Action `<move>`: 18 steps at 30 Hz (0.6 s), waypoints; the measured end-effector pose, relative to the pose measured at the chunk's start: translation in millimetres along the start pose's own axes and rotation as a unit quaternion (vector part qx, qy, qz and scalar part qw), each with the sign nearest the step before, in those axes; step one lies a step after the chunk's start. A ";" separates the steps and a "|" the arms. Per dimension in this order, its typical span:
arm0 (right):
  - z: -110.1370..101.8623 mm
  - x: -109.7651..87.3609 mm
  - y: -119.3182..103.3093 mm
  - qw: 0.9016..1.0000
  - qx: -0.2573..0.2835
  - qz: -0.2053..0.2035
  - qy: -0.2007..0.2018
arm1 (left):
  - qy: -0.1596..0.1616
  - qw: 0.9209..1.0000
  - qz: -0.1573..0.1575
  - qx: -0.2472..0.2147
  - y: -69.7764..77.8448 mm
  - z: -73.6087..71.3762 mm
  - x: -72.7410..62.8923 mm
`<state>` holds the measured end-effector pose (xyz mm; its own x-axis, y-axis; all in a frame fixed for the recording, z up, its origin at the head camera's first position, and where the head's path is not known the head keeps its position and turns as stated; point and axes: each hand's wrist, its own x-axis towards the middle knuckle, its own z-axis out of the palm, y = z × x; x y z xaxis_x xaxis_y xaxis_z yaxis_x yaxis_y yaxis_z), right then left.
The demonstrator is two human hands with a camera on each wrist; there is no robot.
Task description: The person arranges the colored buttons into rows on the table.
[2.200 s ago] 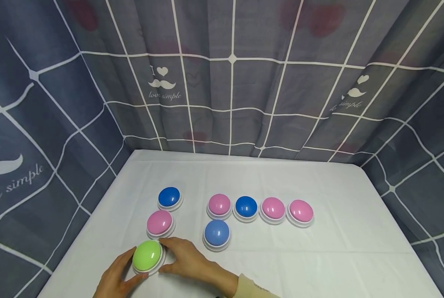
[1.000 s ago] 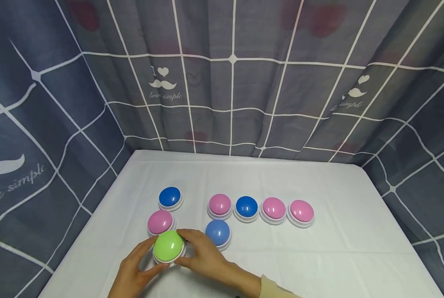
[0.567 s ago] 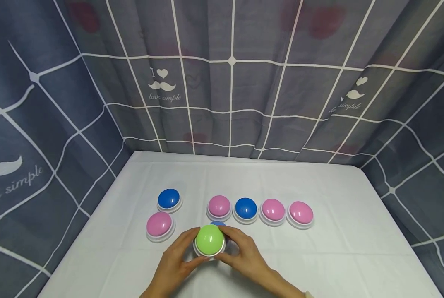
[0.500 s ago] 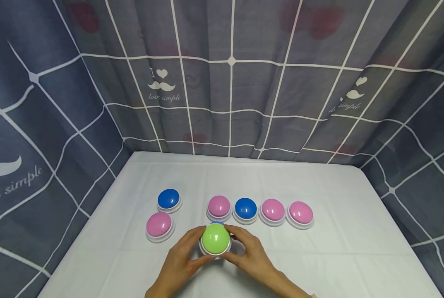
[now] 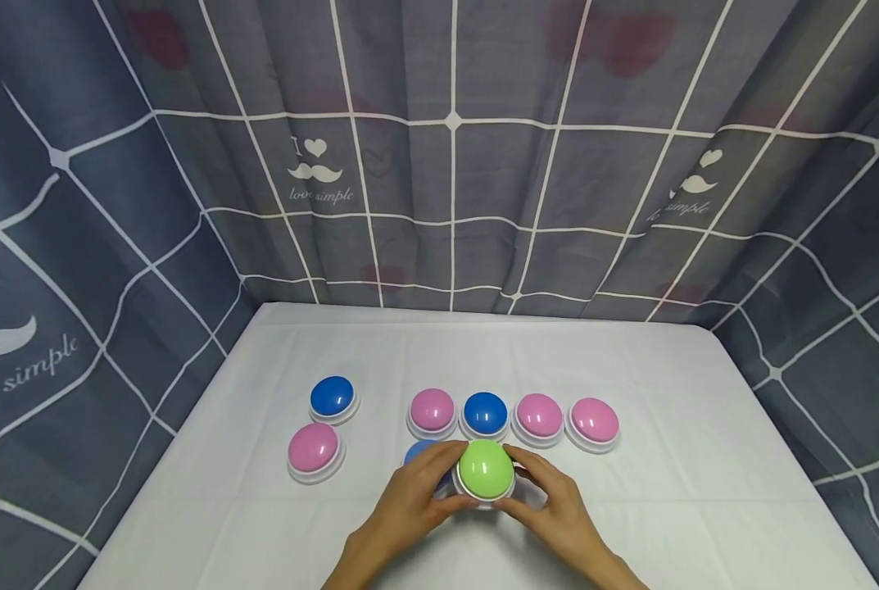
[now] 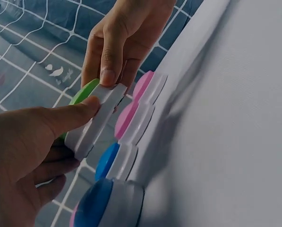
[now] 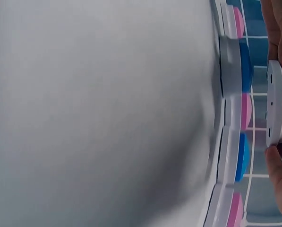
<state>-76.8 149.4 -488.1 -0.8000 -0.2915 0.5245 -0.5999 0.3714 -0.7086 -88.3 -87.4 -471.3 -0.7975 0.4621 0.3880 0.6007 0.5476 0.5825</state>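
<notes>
Both hands hold a green dome push button (image 5: 487, 469) with a round white base, raised off the white table. My left hand (image 5: 415, 500) grips its left side, thumb along the near edge of the base. From the right, my right hand (image 5: 553, 508) pinches the opposite side. The right wrist view shows small holes in the underside of the button's base (image 7: 273, 104). Behind my left fingers, a lighter blue button (image 5: 419, 450) is partly hidden. Just beyond the green one stand a blue button (image 5: 485, 414) and a pink button (image 5: 539, 415).
The back row also has a pink button (image 5: 432, 410) at its left end and another pink button (image 5: 594, 420) at its right end. Farther left are a blue button (image 5: 332, 397) and a pink button (image 5: 313, 448). A grey grid-patterned curtain (image 5: 402, 180) surrounds the white-covered table (image 5: 675, 508).
Both hands have lifted the green button from the left, beside the pink one, and carried it rightward, past the front blue button. The other buttons stay in place.
</notes>
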 end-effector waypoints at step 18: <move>-5.4 -7.6 21.6 0.999 -0.021 0.044 -0.017 | -0.069 0.989 0.041 0.123 -5.4 11.1 26.8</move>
<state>-83.7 164.4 -504.9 -0.8489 -0.2861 0.4445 -0.5284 0.4329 -0.7303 -112.3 -70.3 -472.1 -0.7406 0.5937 0.3147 0.6719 0.6496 0.3558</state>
